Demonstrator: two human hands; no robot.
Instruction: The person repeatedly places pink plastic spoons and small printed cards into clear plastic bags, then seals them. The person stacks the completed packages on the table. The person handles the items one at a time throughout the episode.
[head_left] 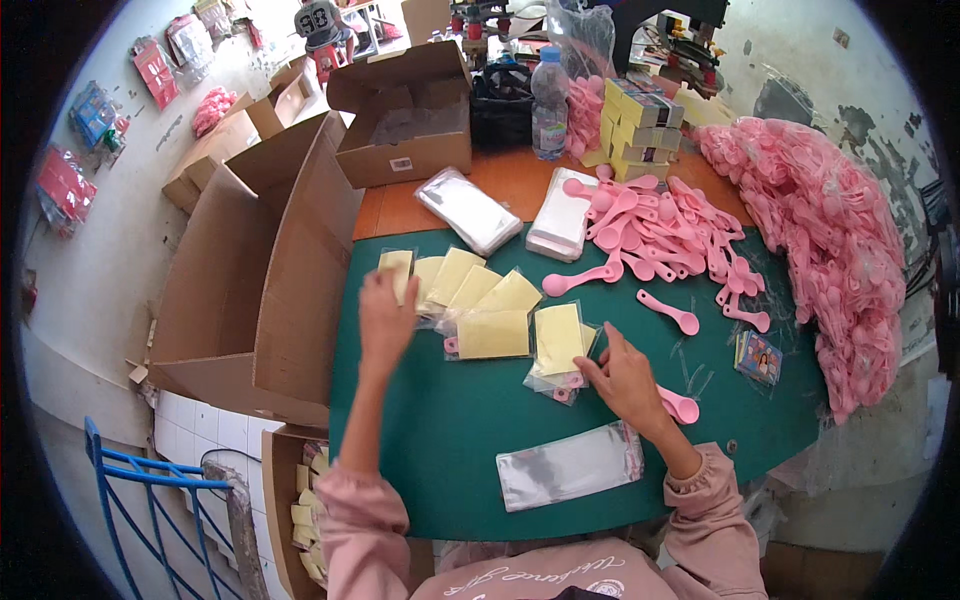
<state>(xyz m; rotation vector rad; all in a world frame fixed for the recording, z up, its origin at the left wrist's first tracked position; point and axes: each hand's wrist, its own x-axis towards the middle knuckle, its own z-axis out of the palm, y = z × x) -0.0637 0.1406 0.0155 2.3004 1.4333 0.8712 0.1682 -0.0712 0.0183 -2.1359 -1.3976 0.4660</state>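
Several clear plastic packets (492,334), each with a pale yellow card inside, lie in an overlapping fan across the green table. My left hand (386,325) is at the far left end of the fan, its fingers bent round the edge of the leftmost packet (397,262). At the right end, my right hand (628,378) has thumb and forefinger apart. Its thumb touches the side of a packet (558,336), and part of another yellow card shows behind that one. Small pink pieces show through the plastic at some packets' lower edges. Nearer me lies a stack of clear plastic sleeves (570,468).
Loose pink measuring spoons (660,235) are heaped at the back right, beside a large pile of bagged pink spoons (830,250). Two stacks of clear sleeves (468,210) lie behind the packets. A bottle (549,105) and card stacks (640,130) stand farther back. Cardboard boxes (300,260) flank the left edge.
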